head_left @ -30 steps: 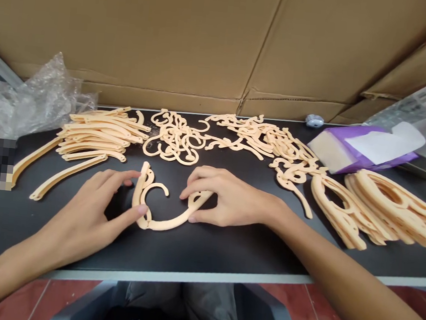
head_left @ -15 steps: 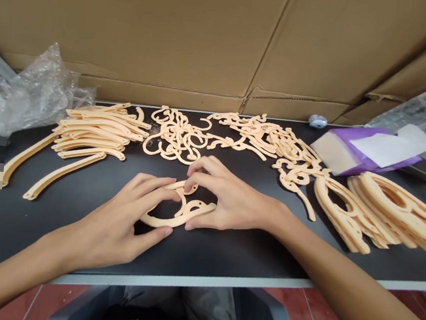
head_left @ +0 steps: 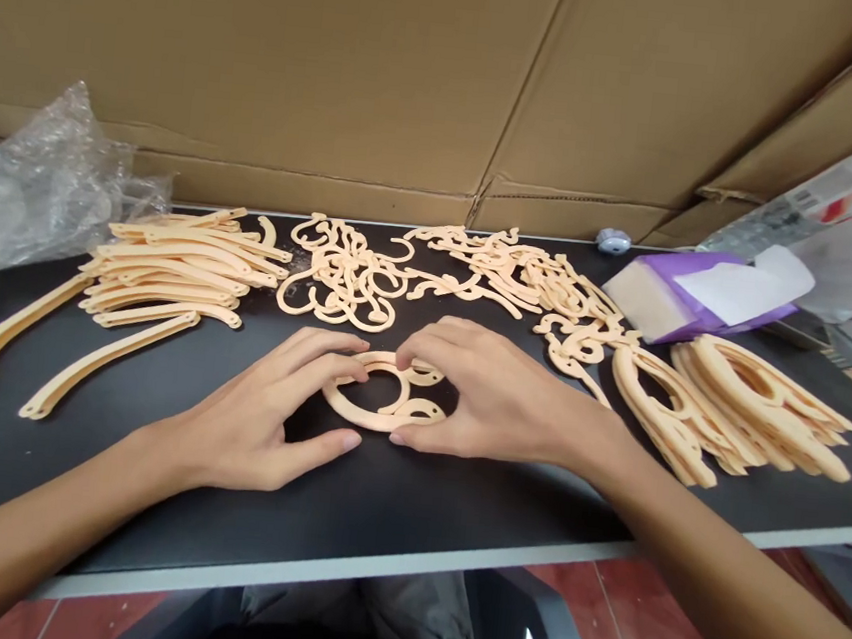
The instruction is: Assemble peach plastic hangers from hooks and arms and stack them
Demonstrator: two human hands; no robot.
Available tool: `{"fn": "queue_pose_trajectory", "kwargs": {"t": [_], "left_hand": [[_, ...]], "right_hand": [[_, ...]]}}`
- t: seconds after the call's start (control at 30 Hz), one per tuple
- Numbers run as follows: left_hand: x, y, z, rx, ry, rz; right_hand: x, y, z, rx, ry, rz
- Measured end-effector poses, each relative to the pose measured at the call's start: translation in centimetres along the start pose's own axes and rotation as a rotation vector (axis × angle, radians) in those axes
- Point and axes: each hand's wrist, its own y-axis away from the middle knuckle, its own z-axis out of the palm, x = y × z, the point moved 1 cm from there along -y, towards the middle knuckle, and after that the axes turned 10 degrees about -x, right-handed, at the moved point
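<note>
A cream plastic folding hanger (head_left: 363,417) lies flat on the dark table, its curved parts forming a ring with smaller loops at the right. Around its left side curve the fingers of my left hand (head_left: 273,415); the fingertips touch the upper rim and the thumb lies by the lower edge. My right hand (head_left: 486,396) grips the right end, thumb low and fingers over the top, hiding part of the loops. Behind the hands sit a heap of loose cream hooks (head_left: 347,272) and a heap of small curved pieces (head_left: 521,268).
Long curved cream arms (head_left: 175,265) are piled at the left, near crumpled clear plastic wrap (head_left: 55,173). Several folded hangers (head_left: 756,412) stand at the right. Behind them are a purple tissue pack (head_left: 700,286) and a small whitish object (head_left: 614,241). Cardboard (head_left: 270,63) walls the back.
Both hands and the hanger have shifted a little right and away from me. The hanger's curved parts now make a closer, rounder ring. The camera view has turned slightly right.
</note>
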Motion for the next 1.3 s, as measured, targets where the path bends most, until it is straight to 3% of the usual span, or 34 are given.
{"fn": "queue_pose_trajectory", "kwargs": {"t": [0.13,0.23,0.3,0.4,0.53,0.7,0.83,0.9,1.03,1.13,1.23,1.3], "left_hand": [[0.0,0.1,0.2,0.039,-0.008,-0.006],[0.1,0.0,0.4,0.030,-0.029,0.028],[0.2,0.0,0.4,0.029,-0.038,0.060],[0.3,0.0,0.5,0.024,-0.044,0.076],[0.2,0.2,0.4,0.021,-0.032,0.044],[0.2,0.2,0.4,0.019,-0.031,0.025],[0.2,0.1,0.4,0.052,-0.035,0.051],[0.2,0.0,0.3,0.084,-0.043,0.069],[0.6,0.2,-0.1,0.164,-0.102,0.058],[0.9,1.7,-1.0,0.225,-0.208,0.012],[0.6,4.9,-2.4,0.312,-0.390,-0.140],[-0.1,7.4,-3.3,0.312,-0.486,-0.378]], "right_hand": [[0.5,5.3,-0.2,0.160,0.033,0.202],[2.1,10.9,-0.3,0.455,0.171,0.409],[3.5,14.3,-0.5,0.581,0.326,0.616],[5.5,17.4,-0.7,0.519,0.550,0.812],[6.5,18.3,-0.2,0.430,0.726,0.826],[6.1,18.2,0.4,0.372,0.676,0.792],[5.8,17.5,0.4,0.458,0.651,0.748],[5.6,16.0,0.5,0.510,0.617,0.658],[4.2,10.6,0.9,0.589,0.460,0.372],[2.7,5.4,1.3,0.471,0.343,0.219],[1.5,1.0,1.7,0.375,0.297,0.081],[1.3,-1.1,2.1,0.300,0.274,-0.004]]}}
